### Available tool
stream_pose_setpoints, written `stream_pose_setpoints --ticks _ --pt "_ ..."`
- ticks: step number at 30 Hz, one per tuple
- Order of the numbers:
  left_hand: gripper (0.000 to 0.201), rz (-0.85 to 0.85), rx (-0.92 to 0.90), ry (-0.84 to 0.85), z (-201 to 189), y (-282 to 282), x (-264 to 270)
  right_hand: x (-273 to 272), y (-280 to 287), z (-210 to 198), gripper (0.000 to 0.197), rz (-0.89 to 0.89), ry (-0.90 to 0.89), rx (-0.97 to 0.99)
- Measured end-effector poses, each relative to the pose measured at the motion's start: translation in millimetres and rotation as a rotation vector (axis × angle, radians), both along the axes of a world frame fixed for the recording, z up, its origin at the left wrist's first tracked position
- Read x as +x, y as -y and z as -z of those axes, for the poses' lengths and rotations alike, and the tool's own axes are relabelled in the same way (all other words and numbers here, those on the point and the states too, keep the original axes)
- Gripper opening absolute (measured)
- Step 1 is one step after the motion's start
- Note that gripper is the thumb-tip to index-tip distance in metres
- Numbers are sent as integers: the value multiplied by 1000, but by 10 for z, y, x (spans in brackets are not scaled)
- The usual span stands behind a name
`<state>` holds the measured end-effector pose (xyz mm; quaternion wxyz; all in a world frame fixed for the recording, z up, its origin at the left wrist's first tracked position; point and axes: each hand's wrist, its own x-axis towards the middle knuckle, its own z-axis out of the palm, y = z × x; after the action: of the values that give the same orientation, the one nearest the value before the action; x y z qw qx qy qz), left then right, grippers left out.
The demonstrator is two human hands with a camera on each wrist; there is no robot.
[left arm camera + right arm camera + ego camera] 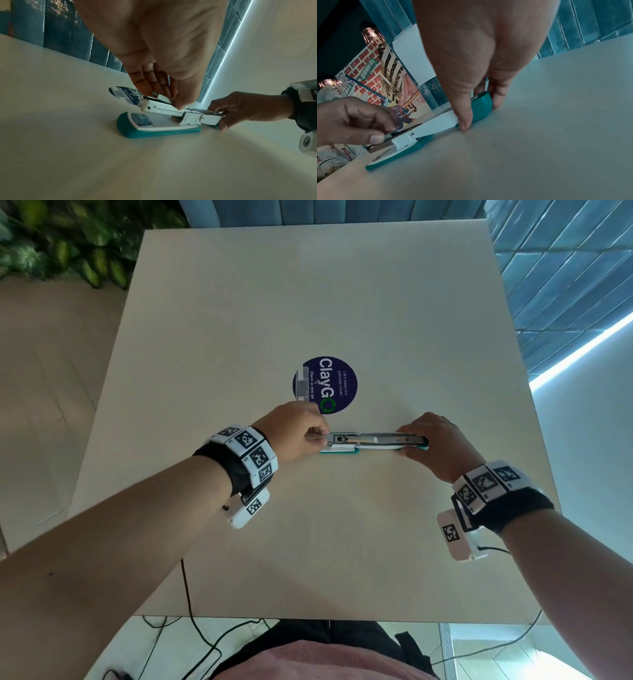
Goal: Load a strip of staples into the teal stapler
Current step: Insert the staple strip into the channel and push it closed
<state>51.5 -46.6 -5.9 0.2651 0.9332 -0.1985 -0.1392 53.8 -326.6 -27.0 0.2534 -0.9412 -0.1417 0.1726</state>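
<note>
A pale worktop (239, 320) carries everything here, and both hands meet near its middle. Just beyond the left hand (294, 433) a round dark blue sticker (337, 381) lies flat on the worktop, with a strip of clear tape (302, 386) across the edge nearest that hand. Between the two hands lies the teal stapler (154, 129), opened out flat, its teal base resting on the worktop below the left hand and its top arm swung back toward the right hand (442, 446). The right hand grips the far end of that swung-back arm, thumb on the near side and fingers on the far side, with the thumb tip touching the worktop in the right wrist view. The white staple channel (164, 110) stands a little above the base, directly under the left hand's fingertips. The left hand is curled, thumb and fingers pinching a short silvery strip of staples (165, 99) that sits at the open top of the channel; how far it is seated in the channel cannot be told. A thin black cable (186, 587) hangs off the near edge of the worktop, below the left forearm.
</note>
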Motion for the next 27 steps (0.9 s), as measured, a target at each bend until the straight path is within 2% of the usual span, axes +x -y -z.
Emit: stream_pose_setpoints --ticks 10,15,17,22,25,27 --pt "19 -4 -19 -64 -9 -50 -7 5 9 8 29 -6 8 9" --pt "25 -1 -38 -29 73 -120 -75 -4 16 16 29 -5 8 5" --pt "33 -42 -47 -9 125 -160 -126 2 20 21 29 -5 11 0" --pt "68 -255 -27 -15 245 -377 -291 1 4 17 31 16 6 12" --pt "58 -299 -37 -25 326 -446 -350 -15 -2 -3 40 73 23 35" --pt "48 -326 -57 -13 366 -437 -352 -12 -14 -12 35 70 20 35"
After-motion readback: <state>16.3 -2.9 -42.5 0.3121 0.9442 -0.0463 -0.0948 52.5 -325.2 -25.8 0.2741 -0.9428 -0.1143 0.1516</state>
